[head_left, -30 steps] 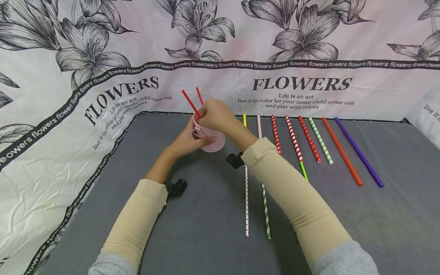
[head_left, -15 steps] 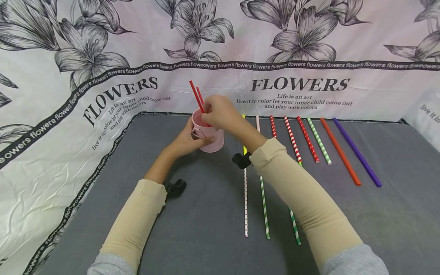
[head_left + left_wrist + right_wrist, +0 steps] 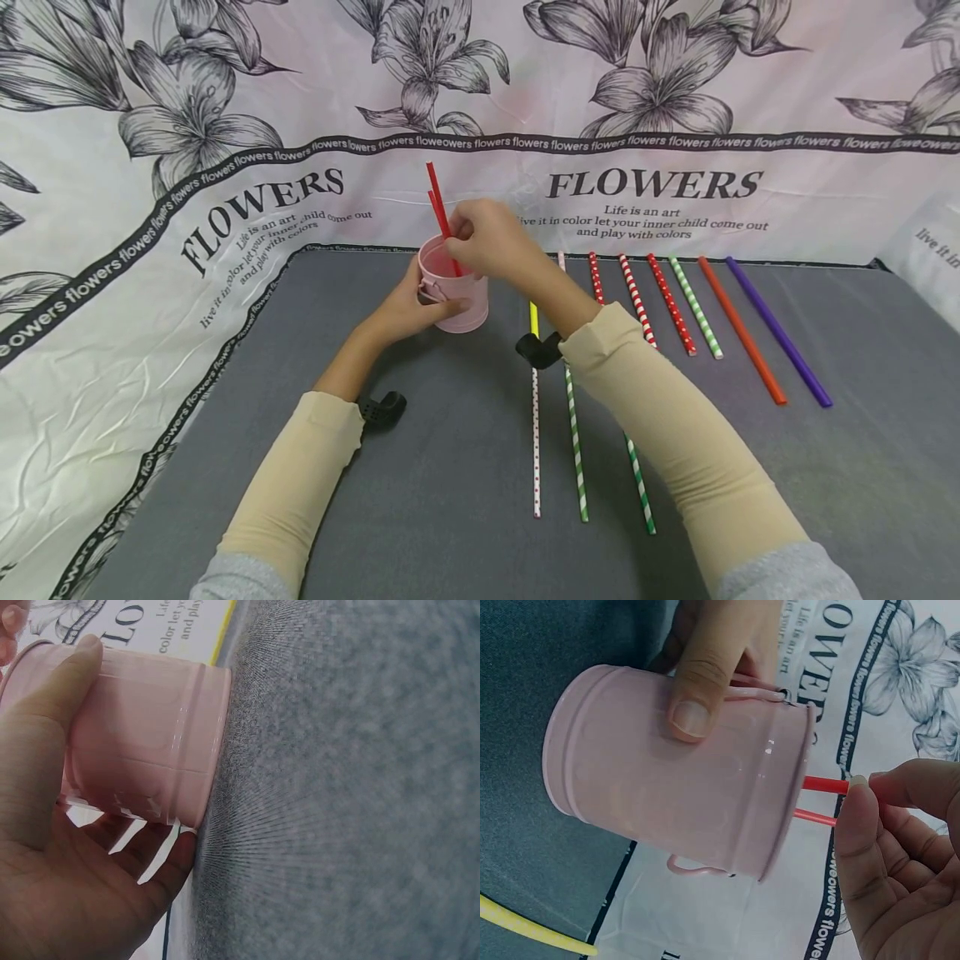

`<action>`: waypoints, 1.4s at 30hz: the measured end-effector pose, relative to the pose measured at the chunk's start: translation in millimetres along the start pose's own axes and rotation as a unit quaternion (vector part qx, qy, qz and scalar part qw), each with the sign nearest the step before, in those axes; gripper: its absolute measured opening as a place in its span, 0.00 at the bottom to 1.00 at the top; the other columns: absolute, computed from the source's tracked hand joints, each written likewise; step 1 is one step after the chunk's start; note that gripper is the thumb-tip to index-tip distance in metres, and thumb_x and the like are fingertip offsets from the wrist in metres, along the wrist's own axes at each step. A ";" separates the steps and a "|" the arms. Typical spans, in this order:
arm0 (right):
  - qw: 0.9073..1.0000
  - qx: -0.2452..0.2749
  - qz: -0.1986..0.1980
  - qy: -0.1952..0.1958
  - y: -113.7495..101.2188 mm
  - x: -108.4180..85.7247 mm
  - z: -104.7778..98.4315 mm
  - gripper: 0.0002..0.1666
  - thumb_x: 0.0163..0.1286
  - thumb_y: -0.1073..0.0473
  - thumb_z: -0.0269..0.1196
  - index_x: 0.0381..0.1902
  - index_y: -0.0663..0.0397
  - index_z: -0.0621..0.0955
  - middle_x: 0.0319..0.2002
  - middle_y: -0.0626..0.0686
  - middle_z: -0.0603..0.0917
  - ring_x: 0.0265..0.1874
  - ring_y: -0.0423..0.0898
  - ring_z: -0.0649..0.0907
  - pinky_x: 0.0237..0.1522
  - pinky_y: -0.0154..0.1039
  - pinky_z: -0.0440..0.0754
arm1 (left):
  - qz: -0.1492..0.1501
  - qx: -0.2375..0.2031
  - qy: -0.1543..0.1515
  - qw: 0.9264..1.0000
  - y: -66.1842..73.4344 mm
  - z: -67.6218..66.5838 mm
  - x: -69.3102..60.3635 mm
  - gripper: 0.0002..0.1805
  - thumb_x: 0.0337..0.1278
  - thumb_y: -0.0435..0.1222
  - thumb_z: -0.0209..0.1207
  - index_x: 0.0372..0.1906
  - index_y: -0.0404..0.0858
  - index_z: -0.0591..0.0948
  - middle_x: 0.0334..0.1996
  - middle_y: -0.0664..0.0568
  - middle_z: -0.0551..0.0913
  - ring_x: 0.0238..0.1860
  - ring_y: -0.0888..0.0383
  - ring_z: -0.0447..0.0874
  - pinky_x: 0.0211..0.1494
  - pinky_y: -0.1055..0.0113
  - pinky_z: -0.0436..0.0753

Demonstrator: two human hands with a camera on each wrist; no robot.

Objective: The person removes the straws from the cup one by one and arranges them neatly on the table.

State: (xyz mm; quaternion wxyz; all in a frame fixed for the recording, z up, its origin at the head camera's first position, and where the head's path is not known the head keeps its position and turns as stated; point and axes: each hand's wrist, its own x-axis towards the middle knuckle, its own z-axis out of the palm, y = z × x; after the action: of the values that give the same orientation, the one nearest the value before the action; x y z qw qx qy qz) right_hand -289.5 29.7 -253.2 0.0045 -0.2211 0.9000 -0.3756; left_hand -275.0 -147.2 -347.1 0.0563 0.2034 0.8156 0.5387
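Observation:
A small pink bucket (image 3: 472, 307) stands on the grey table, near its back edge. My left hand (image 3: 411, 308) grips it from the left, with the thumb across the near side, as the right wrist view also shows on the bucket wall (image 3: 682, 780). Between thumb and index finger, my right hand (image 3: 491, 240) pinches a red straw (image 3: 825, 784) just above the rim. That straw stands nearly upright, its lower part inside the bucket. A second red straw (image 3: 815, 817) leans in the bucket beside it. Their lower ends are hidden by the bucket wall.
Right of the bucket lie several straws in a row: yellow (image 3: 534, 318), red-striped (image 3: 636, 292), red dotted (image 3: 672, 304), pale green-striped (image 3: 696, 308), orange (image 3: 742, 329) and purple (image 3: 780, 332). Nearer lie dotted white (image 3: 536, 450) and green-striped (image 3: 576, 450) ones. My right forearm covers part of the row.
The pinched red straw has swung from leaning left to nearly upright, close to the other red straw. My right hand has shifted slightly right and up. The left hand and bucket stay in place.

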 end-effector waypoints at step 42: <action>0.981 0.041 -0.106 0.158 -3.3 -34.9 -35.0 0.08 0.71 0.61 0.63 0.44 0.60 0.79 0.38 0.52 0.84 0.34 0.46 0.80 0.37 0.38 0.77 | 0.002 0.028 0.027 0.999 -33.1 1.3 14.6 0.53 0.52 0.45 0.71 0.76 0.51 0.50 0.68 0.52 0.64 0.69 0.51 0.60 0.64 0.42 0.71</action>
State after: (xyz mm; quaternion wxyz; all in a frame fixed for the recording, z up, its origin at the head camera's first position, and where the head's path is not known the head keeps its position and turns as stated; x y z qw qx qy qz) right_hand -262.8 65.3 -231.4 -0.1689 -0.2530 0.8447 -0.4404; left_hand -296.8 -151.4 -375.6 0.0280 0.1917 0.8313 0.5209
